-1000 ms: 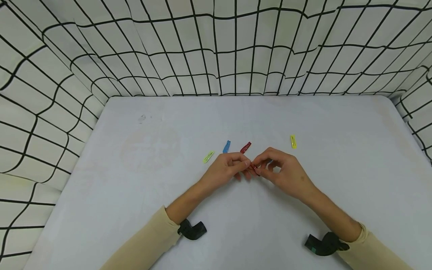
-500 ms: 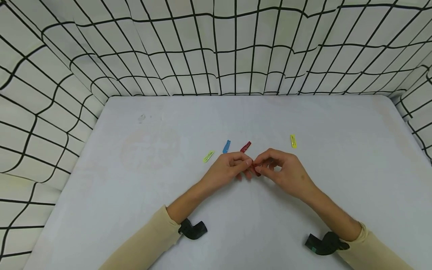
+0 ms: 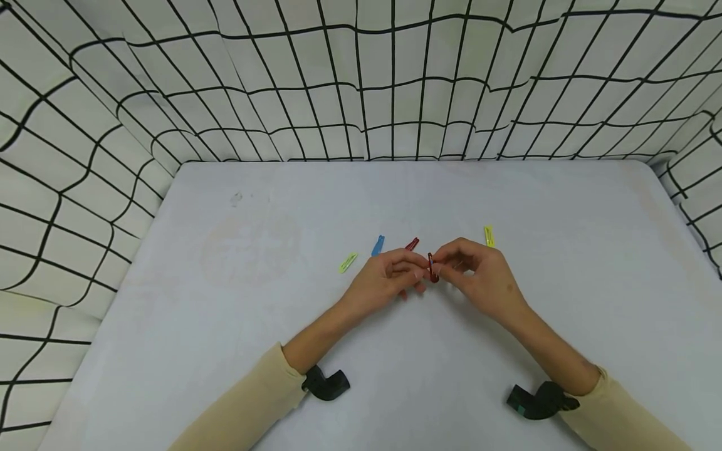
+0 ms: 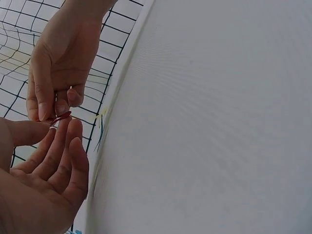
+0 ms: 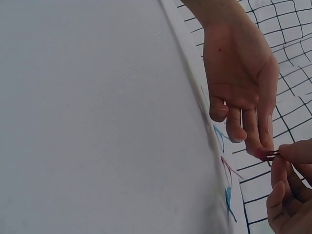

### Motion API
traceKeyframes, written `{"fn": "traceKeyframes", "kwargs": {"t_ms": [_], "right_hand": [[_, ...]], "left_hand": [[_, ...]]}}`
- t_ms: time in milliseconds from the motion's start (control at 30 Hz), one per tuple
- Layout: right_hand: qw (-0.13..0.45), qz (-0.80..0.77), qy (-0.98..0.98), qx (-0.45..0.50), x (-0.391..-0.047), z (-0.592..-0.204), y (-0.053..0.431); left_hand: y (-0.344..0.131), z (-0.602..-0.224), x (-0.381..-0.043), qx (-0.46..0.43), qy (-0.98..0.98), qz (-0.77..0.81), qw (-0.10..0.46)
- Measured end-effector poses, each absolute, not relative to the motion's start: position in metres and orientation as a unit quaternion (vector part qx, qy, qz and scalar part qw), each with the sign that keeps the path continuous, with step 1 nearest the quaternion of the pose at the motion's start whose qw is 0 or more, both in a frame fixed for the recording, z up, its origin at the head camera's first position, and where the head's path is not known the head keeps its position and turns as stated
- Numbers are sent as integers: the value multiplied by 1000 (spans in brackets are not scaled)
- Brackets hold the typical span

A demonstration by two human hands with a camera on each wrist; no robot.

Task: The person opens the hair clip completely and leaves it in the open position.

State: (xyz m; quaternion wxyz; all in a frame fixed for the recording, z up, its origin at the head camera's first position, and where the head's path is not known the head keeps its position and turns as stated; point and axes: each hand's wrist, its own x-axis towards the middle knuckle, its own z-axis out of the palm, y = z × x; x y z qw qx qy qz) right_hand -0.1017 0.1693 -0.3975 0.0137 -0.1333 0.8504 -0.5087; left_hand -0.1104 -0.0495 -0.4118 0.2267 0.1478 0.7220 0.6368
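Note:
A dark red snap hair clip (image 3: 433, 269) is held upright between both hands above the white table, in the middle of the head view. My right hand (image 3: 482, 275) pinches it between thumb and index finger. From the other side, my left hand (image 3: 380, 279) has its thumb and fingertips at the clip, its other fingers loosely bent. In the left wrist view the red clip (image 4: 61, 117) lies across the left fingertips. Its two parts look spread apart in the right wrist view, where the clip (image 5: 269, 154) is partly covered by fingers.
Beyond the hands lie a light green clip (image 3: 348, 262), a blue clip (image 3: 378, 245), another red clip (image 3: 413, 243) and a yellow clip (image 3: 489, 236). A second blue clip (image 4: 101, 130) shows near the right hand. Black-gridded white netting (image 3: 361, 88) encloses the table (image 3: 225, 282).
The held red clip has been turned from lying low between the fingertips to standing upright. My right hand has shifted slightly up, now partly covering the yellow clip's lower end.

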Motion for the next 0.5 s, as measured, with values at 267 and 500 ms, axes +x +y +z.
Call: {"fn": "traceKeyframes", "kwargs": {"t_ms": [267, 500], "right_hand": [[17, -508, 856, -91, -109, -398, 170], [2, -505, 860, -78, -116, -400, 171]], "left_hand": [[-46, -412, -111, 149, 733, 629, 211], [-42, -412, -113, 141, 768, 596, 185]]}}
